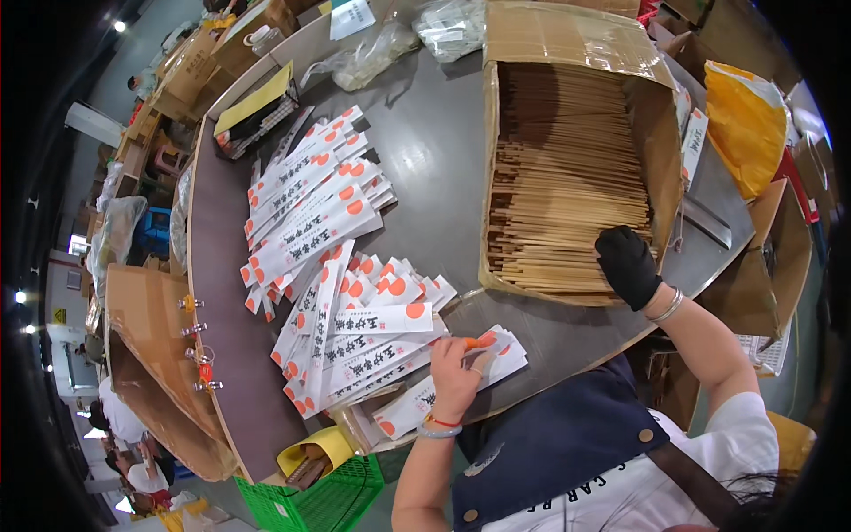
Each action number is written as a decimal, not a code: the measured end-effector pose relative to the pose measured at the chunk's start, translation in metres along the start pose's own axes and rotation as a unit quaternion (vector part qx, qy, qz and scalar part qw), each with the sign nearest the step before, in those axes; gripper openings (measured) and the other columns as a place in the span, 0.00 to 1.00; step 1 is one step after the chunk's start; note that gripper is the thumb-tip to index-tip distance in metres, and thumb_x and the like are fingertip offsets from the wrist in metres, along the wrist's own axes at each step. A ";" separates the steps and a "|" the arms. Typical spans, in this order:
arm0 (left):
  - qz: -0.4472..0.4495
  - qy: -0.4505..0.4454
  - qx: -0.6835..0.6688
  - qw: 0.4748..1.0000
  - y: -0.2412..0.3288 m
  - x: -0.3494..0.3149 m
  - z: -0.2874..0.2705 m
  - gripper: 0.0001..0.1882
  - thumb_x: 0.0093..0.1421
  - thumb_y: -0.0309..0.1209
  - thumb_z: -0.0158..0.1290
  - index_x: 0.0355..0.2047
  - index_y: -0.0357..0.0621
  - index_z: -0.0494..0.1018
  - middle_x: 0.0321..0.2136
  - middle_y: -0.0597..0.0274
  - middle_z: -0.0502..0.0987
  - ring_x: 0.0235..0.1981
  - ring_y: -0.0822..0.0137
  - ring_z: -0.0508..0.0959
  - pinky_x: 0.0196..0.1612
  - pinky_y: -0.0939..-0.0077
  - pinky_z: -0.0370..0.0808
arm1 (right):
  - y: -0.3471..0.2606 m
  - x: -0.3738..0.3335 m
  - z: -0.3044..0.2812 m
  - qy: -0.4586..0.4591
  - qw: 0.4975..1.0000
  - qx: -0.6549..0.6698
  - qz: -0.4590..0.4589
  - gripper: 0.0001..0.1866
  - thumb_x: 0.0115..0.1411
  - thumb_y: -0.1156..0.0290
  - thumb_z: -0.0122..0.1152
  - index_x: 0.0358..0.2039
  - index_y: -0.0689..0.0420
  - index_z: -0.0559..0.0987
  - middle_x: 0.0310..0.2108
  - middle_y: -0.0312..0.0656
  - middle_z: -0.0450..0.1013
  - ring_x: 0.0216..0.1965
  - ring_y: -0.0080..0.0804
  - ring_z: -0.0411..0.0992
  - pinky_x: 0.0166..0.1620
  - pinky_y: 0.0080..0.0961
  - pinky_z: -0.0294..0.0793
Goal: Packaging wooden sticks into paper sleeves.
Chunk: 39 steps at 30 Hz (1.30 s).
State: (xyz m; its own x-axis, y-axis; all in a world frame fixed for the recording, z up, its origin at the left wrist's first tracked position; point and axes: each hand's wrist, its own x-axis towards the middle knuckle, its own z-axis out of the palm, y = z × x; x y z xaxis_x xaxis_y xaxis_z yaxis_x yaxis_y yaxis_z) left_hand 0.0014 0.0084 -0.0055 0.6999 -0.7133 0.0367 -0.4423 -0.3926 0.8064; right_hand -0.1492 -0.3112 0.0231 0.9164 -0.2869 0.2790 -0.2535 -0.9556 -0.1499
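From my remote seat I see the left hand (454,381) palm down, fingers bunched forward over a stack of white paper sleeves (409,410), an orange cover (463,343) by the fingertips. The fingers lie at the stack's upper side; I cannot tell whether they pinch a sleeve or only rest on it.

Just beyond that hand, to its left, I have a fanned pile of printed sleeves (377,346), and farther off a second printed pile (310,230). Both carry bold black brush-style characters, small red marks and orange-red discs. Some printing faces me sideways, some is covered by overlap.

The right hand, in a black glove (631,266), is well to the right of the left one, its forearm angled up from below, wrist ringed by a silver bangle (669,305). Its fingers curl down at the near right corner of a cardboard carton (567,31), against the wooden chopsticks (567,177) packed inside; what they grip is hidden from me. Beyond the glove, by the carton's right wall, a white packet (694,142) also bears dark characters
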 end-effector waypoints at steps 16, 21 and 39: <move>0.116 0.026 -0.004 0.993 -0.008 -0.002 0.001 0.10 0.49 0.34 0.66 0.28 0.46 0.78 0.28 0.65 0.74 0.32 0.61 0.70 0.39 0.66 0.64 | -0.044 -0.025 -0.047 -0.105 0.985 0.080 -0.115 0.25 0.50 0.76 0.61 0.48 0.36 0.81 0.24 0.37 0.70 0.27 0.37 0.72 0.29 0.32 0.71; 0.103 -0.006 -0.044 0.994 -0.007 0.000 -0.005 0.09 0.50 0.34 0.65 0.28 0.47 0.78 0.29 0.65 0.75 0.32 0.60 0.71 0.39 0.66 0.65 | -0.051 -0.023 -0.049 -0.077 0.984 0.096 -0.133 0.24 0.50 0.75 0.62 0.48 0.36 0.81 0.23 0.37 0.70 0.26 0.36 0.72 0.28 0.32 0.70; 0.197 0.068 0.241 0.948 0.032 0.028 -0.027 0.14 0.53 0.34 0.61 0.39 0.46 0.77 0.36 0.57 0.74 0.38 0.55 0.72 0.41 0.57 0.68 | -0.022 0.000 0.001 0.053 0.985 0.161 0.016 0.26 0.52 0.71 0.65 0.53 0.58 0.73 0.46 0.50 0.71 0.47 0.51 0.70 0.52 0.40 0.69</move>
State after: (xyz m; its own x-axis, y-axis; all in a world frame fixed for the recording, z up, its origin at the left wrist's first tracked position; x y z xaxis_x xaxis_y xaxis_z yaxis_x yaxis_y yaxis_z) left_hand 0.0218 -0.0083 0.0370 0.4791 -0.7908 0.3810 -0.8658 -0.3545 0.3531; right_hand -0.1431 -0.2897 0.0255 0.8677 -0.3385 0.3640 -0.1555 -0.8804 -0.4481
